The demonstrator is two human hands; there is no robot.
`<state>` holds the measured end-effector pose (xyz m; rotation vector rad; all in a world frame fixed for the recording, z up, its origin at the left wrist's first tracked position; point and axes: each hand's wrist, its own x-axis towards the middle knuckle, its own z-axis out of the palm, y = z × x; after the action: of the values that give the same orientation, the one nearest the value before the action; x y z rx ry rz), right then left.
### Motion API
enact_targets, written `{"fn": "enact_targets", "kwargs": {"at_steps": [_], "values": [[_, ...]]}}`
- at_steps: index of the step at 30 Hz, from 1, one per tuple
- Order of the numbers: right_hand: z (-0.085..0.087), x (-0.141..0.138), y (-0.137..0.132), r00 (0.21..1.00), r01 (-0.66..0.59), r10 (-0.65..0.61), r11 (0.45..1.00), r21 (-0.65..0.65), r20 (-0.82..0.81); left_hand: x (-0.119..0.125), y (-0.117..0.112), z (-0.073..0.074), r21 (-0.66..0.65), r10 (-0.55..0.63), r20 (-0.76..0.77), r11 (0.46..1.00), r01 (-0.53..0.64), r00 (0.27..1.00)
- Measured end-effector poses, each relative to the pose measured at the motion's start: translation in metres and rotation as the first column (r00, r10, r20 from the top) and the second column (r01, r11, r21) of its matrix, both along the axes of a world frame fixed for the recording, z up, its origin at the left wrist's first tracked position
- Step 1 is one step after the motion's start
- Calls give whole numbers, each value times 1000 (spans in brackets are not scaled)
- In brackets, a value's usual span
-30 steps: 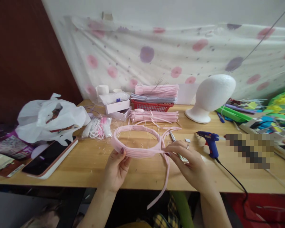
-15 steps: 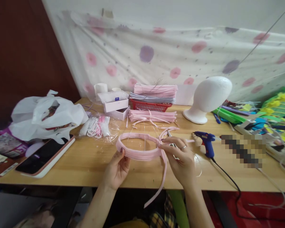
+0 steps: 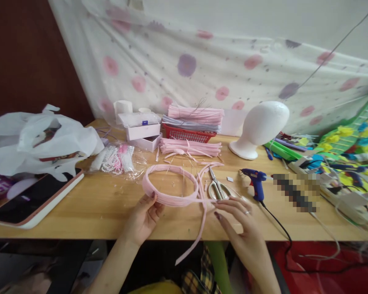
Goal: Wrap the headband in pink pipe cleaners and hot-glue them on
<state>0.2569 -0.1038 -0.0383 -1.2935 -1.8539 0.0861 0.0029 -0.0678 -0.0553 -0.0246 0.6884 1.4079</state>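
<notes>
My left hand [image 3: 147, 218] pinches the near left side of a ring [image 3: 171, 200] made of pink pipe cleaners, holding it above the table. From the ring's right side a pink pipe cleaner [image 3: 205, 200] runs out to my right hand [image 3: 243, 220], its end at the fingertips; the thumb sits a little lower, and the exact grip is partly hidden. Another pink strand [image 3: 199, 234] hangs down past the table edge. Behind the right fingers lie scissors [image 3: 216, 185] with pale handles. Thin wires [image 3: 167, 171] show around the ring.
Pink pipe cleaner bundles [image 3: 190, 148] lie by a red basket [image 3: 188, 134]. A white foam head [image 3: 262, 126] stands behind a blue glue gun [image 3: 255, 179], its cord crossing the table edge. At left are a phone [image 3: 37, 200], bagged beads [image 3: 116, 158] and a white plastic bag [image 3: 33, 139].
My right hand has moved from the ring's right side outward to the right, with a pipe cleaner now stretched toward it. The scissors show more fully. My left hand keeps its hold.
</notes>
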Motion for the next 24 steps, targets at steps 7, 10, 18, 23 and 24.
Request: {"fn": "enact_targets", "kwargs": {"at_steps": [7,10,18,23,24], "values": [[2,59,-6,814,560,-516,818,128,-267,0,-1,2,-3,-16,-28,1000,16,999],[6,40,-2,935,332,-307,933,136,-180,0,0,1,-5,-28,-49,1000,28,998],[-6,-26,9,999,11,-13,999,52,32,-2,0,-3,13,-39,-109,999,41,993],[1,-25,1,998,-57,57,995,83,0,-6,0,-13,26,-54,-85,998,56,995],[1,-24,1,998,-61,62,995,78,-4,-6,0,-15,43,-55,-71,997,58,996]]}}
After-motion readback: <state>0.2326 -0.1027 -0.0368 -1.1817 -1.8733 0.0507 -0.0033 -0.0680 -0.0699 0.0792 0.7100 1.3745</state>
